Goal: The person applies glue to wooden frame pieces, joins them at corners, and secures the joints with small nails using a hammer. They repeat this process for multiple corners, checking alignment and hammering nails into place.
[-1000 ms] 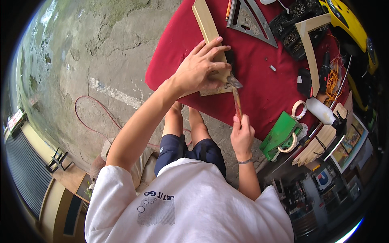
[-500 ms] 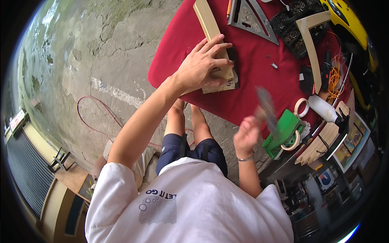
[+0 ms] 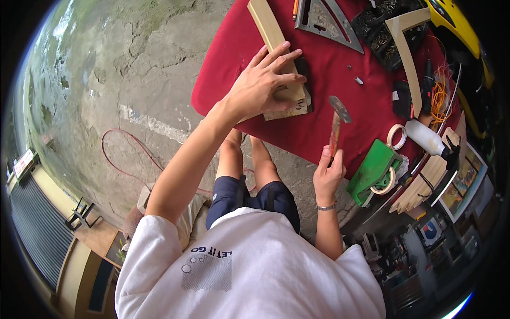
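My left hand (image 3: 261, 84) lies across a pale wooden strip (image 3: 267, 25) at the table's near left edge, its fingers spread over the wood and its thumb curled by the near end. Under that end is a flat piece of wood (image 3: 289, 112) with dark marks on it; a dark block beside it is mostly hidden. Closed round the lower handle of a hammer (image 3: 336, 130), my right hand (image 3: 329, 173) is off the table's near edge. The hammer's metal head points up and away from me, apart from the wood.
On the red cloth (image 3: 234, 64) lie a metal triangle square (image 3: 329, 24), a black tray of fasteners (image 3: 385, 40), and an L-shaped wooden frame (image 3: 408, 61). To the right are a green tape dispenser (image 3: 366, 173), a tape roll (image 3: 396, 136) and a white bottle (image 3: 424, 137).
My right hand and the hammer, blurred by motion before, now show sharply, with the hammer more upright and its head slightly higher and to the left. My left hand stays on the wooden strip.
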A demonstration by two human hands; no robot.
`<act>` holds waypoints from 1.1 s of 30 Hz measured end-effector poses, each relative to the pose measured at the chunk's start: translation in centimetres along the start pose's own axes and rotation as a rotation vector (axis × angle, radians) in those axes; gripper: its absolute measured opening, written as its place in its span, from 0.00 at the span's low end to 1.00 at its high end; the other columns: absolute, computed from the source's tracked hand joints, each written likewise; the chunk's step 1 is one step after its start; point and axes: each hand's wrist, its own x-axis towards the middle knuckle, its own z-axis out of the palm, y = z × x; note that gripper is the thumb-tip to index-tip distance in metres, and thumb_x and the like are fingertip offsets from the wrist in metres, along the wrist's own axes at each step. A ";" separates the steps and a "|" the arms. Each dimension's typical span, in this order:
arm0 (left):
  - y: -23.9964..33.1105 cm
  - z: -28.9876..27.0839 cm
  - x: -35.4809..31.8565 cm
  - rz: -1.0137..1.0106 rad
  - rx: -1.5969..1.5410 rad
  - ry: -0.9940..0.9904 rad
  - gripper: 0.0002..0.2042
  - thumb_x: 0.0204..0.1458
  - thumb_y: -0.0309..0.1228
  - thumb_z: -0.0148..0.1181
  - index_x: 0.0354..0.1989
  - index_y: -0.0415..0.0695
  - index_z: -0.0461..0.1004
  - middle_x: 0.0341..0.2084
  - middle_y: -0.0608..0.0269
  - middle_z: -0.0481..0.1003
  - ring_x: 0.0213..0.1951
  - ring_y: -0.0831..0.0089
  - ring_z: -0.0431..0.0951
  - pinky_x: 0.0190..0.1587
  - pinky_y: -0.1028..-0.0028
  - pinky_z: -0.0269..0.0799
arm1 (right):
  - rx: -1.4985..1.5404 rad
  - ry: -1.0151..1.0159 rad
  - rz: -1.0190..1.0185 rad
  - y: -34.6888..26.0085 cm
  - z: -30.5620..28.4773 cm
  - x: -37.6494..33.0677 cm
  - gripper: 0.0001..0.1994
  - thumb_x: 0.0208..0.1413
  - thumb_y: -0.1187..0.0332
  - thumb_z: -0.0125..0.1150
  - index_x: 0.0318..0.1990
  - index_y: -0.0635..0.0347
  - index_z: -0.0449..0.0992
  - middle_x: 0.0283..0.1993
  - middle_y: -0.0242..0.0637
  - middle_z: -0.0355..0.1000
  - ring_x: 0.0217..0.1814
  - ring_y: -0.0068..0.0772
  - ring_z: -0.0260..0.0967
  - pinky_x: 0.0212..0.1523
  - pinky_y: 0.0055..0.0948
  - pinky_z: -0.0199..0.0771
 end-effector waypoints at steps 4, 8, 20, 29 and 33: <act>2.4 0.3 -1.4 -0.136 0.035 0.083 0.35 0.40 0.43 0.75 0.63 0.60 0.73 0.71 0.61 0.58 0.74 0.54 0.54 0.74 0.52 0.49 | -0.329 0.111 0.037 4.8 -0.8 -0.3 0.13 0.68 0.62 0.58 0.47 0.64 0.74 0.35 0.47 0.74 0.34 0.50 0.75 0.30 0.43 0.70; 4.0 1.6 -5.4 -0.341 0.098 0.143 0.32 0.45 0.38 0.71 0.63 0.55 0.72 0.62 0.60 0.68 0.64 0.57 0.66 0.67 0.56 0.59 | -0.305 0.194 0.017 5.3 -1.8 2.5 0.14 0.65 0.64 0.61 0.53 0.60 0.76 0.48 0.42 0.70 0.48 0.45 0.70 0.47 0.43 0.71; 3.1 0.5 -5.2 -0.183 0.202 0.096 0.28 0.48 0.28 0.68 0.61 0.48 0.73 0.54 0.63 0.74 0.55 0.59 0.72 0.59 0.60 0.65 | -0.577 0.301 -0.181 1.6 4.2 18.8 0.06 0.58 0.65 0.66 0.40 0.53 0.79 0.41 0.32 0.72 0.46 0.43 0.68 0.50 0.43 0.67; 9.5 2.9 -5.0 -0.414 -0.592 0.497 0.14 0.48 0.21 0.70 0.44 0.41 0.80 0.43 0.58 0.80 0.44 0.62 0.80 0.46 0.67 0.76 | 1.233 -0.276 0.437 -4.7 2.2 8.1 0.06 0.63 0.75 0.63 0.45 0.64 0.74 0.40 0.40 0.79 0.40 0.23 0.75 0.48 0.24 0.76; 10.7 5.2 -5.2 -0.545 -0.874 0.624 0.11 0.49 0.19 0.69 0.41 0.38 0.80 0.39 0.56 0.81 0.42 0.64 0.82 0.46 0.70 0.77 | 1.330 -0.409 0.598 -5.0 2.3 4.8 0.06 0.66 0.73 0.60 0.48 0.60 0.73 0.43 0.28 0.74 0.46 0.18 0.72 0.51 0.23 0.71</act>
